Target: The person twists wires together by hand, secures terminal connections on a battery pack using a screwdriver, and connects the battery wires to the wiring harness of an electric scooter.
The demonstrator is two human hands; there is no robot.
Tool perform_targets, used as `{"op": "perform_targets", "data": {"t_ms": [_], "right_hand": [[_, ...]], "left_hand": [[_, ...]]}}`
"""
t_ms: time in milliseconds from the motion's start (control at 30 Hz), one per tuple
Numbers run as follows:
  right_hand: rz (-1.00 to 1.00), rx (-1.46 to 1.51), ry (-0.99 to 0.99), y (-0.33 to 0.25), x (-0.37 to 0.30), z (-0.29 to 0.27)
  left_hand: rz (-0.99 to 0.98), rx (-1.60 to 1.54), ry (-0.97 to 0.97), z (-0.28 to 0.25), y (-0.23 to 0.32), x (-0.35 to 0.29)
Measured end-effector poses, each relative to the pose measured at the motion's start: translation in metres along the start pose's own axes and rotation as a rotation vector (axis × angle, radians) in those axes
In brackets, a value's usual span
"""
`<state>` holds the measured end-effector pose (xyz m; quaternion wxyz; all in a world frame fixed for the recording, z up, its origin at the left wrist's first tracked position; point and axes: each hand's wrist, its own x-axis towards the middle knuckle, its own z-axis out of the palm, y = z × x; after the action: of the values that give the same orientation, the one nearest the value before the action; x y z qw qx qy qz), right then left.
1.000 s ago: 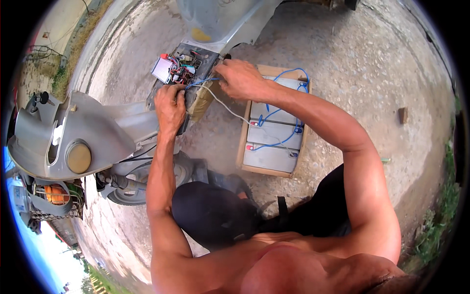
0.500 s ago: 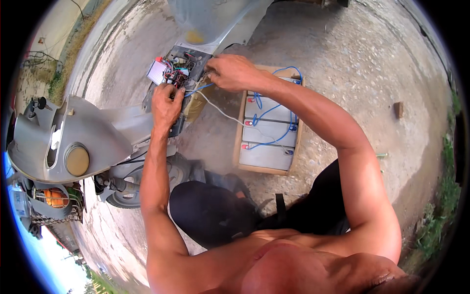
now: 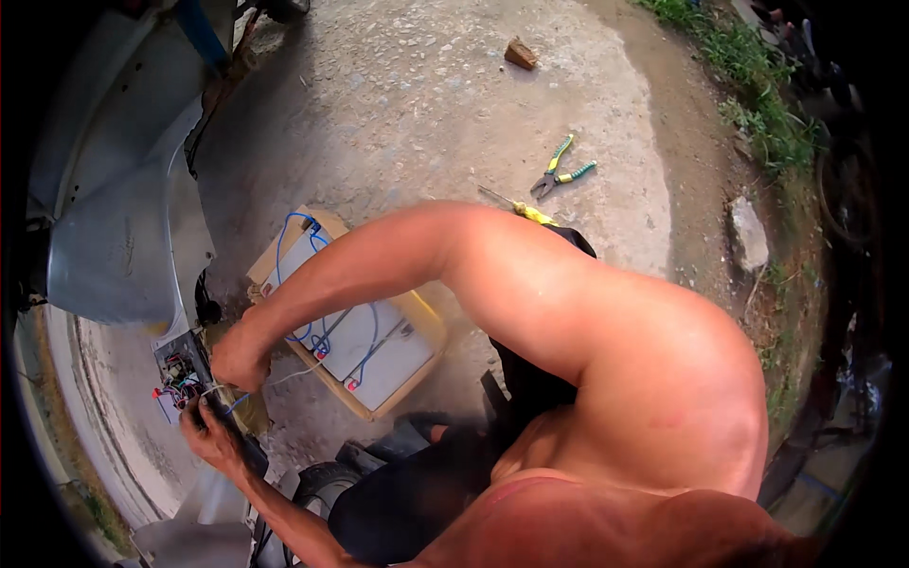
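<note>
The scooter's open compartment (image 3: 163, 355) lies at the left, packed with a tangle of thin wires (image 3: 180, 371). My left hand (image 3: 216, 440) reaches in from below, fingertips pinched at the compartment's edge on a pale wire (image 3: 213, 386). Just above it, my right hand (image 3: 241, 360) is curled closed at the compartment's side; what its fingers grip is hidden. A blue wire (image 3: 239, 401) runs beside the hands. Under my right forearm stands a cardboard box (image 3: 371, 413) of grey batteries (image 3: 383, 364), with blue wires looping across their red terminals.
On the ground lie pliers (image 3: 552, 177) with yellow-green handles, and a yellow-handled screwdriver (image 3: 530, 212) beside my leg. Farther off sit a brown brick piece (image 3: 520, 54) and a pale stone (image 3: 748, 234) by the grass. Grey scooter body panels (image 3: 123, 256) rise at the left.
The view has swung to the right, so the scooter and box appear farther left and the pliers and screwdriver now show. Both hands stay at the compartment, closer together.
</note>
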<state>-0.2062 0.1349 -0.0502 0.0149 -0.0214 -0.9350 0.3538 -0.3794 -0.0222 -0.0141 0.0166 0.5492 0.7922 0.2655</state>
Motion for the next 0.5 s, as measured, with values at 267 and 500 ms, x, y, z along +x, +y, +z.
{"op": "perform_targets", "data": {"t_ms": [267,500], "right_hand": [[0.026,-0.066,-0.155,-0.01,-0.011,0.0],[0.046,0.049,0.259,-0.008,-0.013,-0.008]], "left_hand": [[0.007,-0.027,0.056,0.02,0.007,0.016],[-0.064,-0.112,-0.004,0.014,0.006,0.016]]}}
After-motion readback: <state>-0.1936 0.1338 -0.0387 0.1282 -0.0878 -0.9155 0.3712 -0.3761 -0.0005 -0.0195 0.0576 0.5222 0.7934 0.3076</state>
